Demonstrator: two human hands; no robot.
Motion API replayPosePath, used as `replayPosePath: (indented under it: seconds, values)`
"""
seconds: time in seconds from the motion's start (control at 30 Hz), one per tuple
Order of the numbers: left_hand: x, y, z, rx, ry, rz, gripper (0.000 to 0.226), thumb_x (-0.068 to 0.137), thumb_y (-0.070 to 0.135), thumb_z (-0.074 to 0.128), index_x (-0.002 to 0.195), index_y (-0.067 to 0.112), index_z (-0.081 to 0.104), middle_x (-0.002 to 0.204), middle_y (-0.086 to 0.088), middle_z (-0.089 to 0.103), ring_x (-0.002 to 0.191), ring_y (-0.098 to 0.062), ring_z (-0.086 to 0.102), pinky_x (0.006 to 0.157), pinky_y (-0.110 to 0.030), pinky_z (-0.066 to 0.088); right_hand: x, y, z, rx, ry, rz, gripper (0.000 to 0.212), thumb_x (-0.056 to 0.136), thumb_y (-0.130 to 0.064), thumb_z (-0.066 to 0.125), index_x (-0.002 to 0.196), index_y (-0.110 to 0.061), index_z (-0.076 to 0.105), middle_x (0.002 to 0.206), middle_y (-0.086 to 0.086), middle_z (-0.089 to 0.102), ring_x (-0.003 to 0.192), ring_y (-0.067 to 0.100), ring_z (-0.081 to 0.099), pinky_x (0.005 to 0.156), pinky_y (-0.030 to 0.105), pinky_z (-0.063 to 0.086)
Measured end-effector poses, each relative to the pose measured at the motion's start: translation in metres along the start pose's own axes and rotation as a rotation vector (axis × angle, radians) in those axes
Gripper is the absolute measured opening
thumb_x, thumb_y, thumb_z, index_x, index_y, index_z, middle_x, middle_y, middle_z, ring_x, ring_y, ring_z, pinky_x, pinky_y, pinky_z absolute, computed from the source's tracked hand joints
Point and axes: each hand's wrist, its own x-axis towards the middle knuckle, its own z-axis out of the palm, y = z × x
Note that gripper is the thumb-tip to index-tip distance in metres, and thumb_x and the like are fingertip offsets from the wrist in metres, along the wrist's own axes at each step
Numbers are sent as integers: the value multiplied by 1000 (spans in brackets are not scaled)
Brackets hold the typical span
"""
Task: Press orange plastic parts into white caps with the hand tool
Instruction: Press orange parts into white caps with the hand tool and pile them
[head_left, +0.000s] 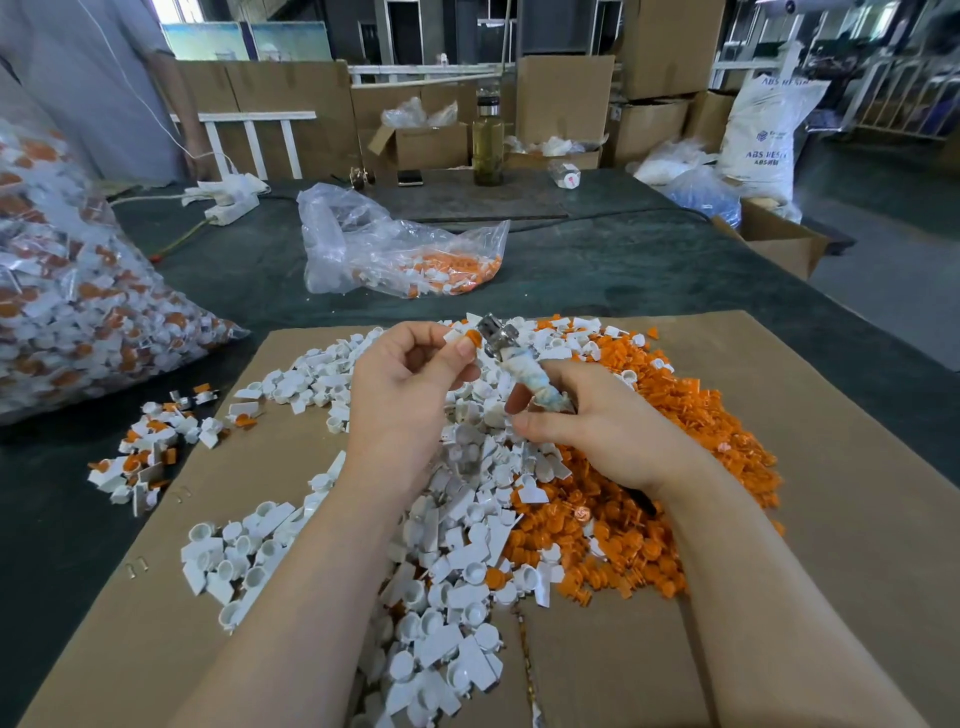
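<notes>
1. Left hand (410, 384) pinches a white cap (460, 338) with an orange part (474, 338), above the piles on my cardboard (831, 467).
2. Right hand (597, 431) grips the wrapped hand tool (524, 364), its metal tip just beside that cap.

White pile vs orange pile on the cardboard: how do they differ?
The white pile lies left and toward the near edge, loosely scattered; the orange pile lies right, packed denser. White pieces are open cups with flat tabs; orange pieces look smaller and stud-like. The left hand is over the white pile, the right hand by the orange. Both lie on the cardboard and mix where they meet.
</notes>
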Motion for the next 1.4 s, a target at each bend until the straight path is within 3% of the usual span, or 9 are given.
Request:
replayPosePath:
  seconds: [0.3,0.6,0.7,0.8,0.93,1.07,1.13,1.2,1.4]
  values:
    - [2,-2,-1,-59,-14,-25,13,89,6,69,81,16,66,68,8,69,67,-8,67,70,-21,56,1,-1,5,-55,-12,-26,5,91,-22,65,96,-22,63,91,2,68,84,20,65,80,44,53]
    - [3,-2,-1,-110,9,-60,12,89,2,67,82,12,66,70,3,68,65,-9,67,69,-21,56,6,3,11,-157,33,-64,9,93,-22,62,87,-29,60,79,-8,63,65,3,58,55,19,44]
    - [6,-2,-8,-111,-1,-65,9,86,5,71,84,13,69,71,2,71,67,-10,69,66,-18,55,7,5,13,-247,78,-63,6,92,-29,63,89,-25,59,78,-7,63,66,8,58,57,26,46]
    - [15,-4,-30,15,154,-23,11,86,11,74,88,21,71,80,2,75,71,-10,73,65,-19,56,7,10,11,-301,183,-51,11,90,-31,63,83,-26,56,74,-8,60,64,9,55,53,27,40]
    - [31,-13,-80,234,465,-93,15,87,11,73,87,25,69,84,-1,74,70,-11,74,72,-33,60,7,20,1,-392,357,5,17,90,-32,61,79,-27,50,72,-9,56,63,9,52,51,26,32]
    - [36,-27,-120,731,472,-260,10,88,16,69,95,22,72,79,-1,72,82,-21,70,79,-45,57,8,28,-4,-431,455,68,21,90,-34,61,78,-26,47,71,-9,54,63,8,50,49,27,30]
    - [35,-30,-128,934,443,-316,13,88,14,65,98,18,74,84,-5,69,81,-25,63,68,-39,51,9,30,-5,-447,464,92,20,90,-33,61,77,-24,48,69,-8,55,62,9,51,48,28,30]
    - [33,-31,-131,1033,438,-360,17,90,9,62,101,14,74,85,-11,64,76,-28,58,62,-35,44,9,31,-5,-465,468,98,24,89,-32,61,73,-25,45,67,-7,54,60,9,50,48,27,29]
    - [30,-33,-137,1107,481,-377,28,92,6,60,120,5,68,116,-25,61,102,-43,58,75,-45,45,10,31,-3,-509,468,121,27,89,-32,60,71,-27,42,67,-8,52,58,8,49,47,25,28]
